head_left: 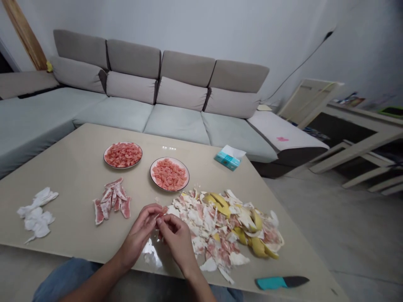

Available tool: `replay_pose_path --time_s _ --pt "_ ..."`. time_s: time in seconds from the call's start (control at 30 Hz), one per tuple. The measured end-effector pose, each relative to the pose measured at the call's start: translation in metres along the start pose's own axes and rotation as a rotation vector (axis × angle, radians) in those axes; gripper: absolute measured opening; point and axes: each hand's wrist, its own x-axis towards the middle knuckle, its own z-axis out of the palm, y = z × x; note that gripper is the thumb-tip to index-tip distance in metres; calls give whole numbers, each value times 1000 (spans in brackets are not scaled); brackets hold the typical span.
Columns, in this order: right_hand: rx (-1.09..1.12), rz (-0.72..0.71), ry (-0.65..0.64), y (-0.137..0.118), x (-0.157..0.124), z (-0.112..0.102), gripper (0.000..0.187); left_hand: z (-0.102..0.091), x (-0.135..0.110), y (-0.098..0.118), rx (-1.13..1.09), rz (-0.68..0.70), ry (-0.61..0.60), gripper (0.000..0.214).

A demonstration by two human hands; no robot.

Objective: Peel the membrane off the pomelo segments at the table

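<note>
Close together above the front of the table, my left hand (pixel 138 233) and my right hand (pixel 179 241) pinch a small piece of pink pomelo flesh (pixel 164 209) between their fingertips. The fingers hide part of it. Just left of my hands lies a small heap of pomelo segments (pixel 113 199) with whitish skin on them. To the right spreads a large heap of torn white membrane and pith (pixel 201 218), with yellow peel (pixel 218 203) among it. Beyond my hands, two dark-rimmed white plates, the left plate (pixel 123 167) and the right plate (pixel 161 187), hold loose pink pulp.
Crumpled white tissues (pixel 37 214) lie at the table's left. A blue tissue box (pixel 229 157) stands at the back right. Near the front right edge rests a knife (pixel 280 282) with a teal handle and dark blade. A grey sofa (pixel 176 115) runs behind the table (pixel 72 167).
</note>
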Motion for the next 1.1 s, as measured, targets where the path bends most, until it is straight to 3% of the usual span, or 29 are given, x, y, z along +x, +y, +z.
replay_pose_path --time_s 0.13,0.33,0.5,0.63,0.83,0.93,1.1 --pt "83 39 -35 -3 0 -4 30 -4 3 -6 126 132 -34 24" --pt "129 58 -72 -4 -1 -4 30 -3 2 -5 155 144 -6 26" --pt "143 -10 -102 1 -1 -6 25 0 2 -1 50 70 11 35" --pt "75 -57 -82 2 0 -8 21 -1 5 3 111 -55 64 36" --pt "188 -5 -126 6 0 -12 17 -9 9 3 -37 -170 191 36" --pt "226 33 -140 4 0 -15 18 -10 9 7 -104 -196 150 34" --pt "104 -47 -191 -2 -1 -19 21 -11 8 11 -99 -261 53 34"
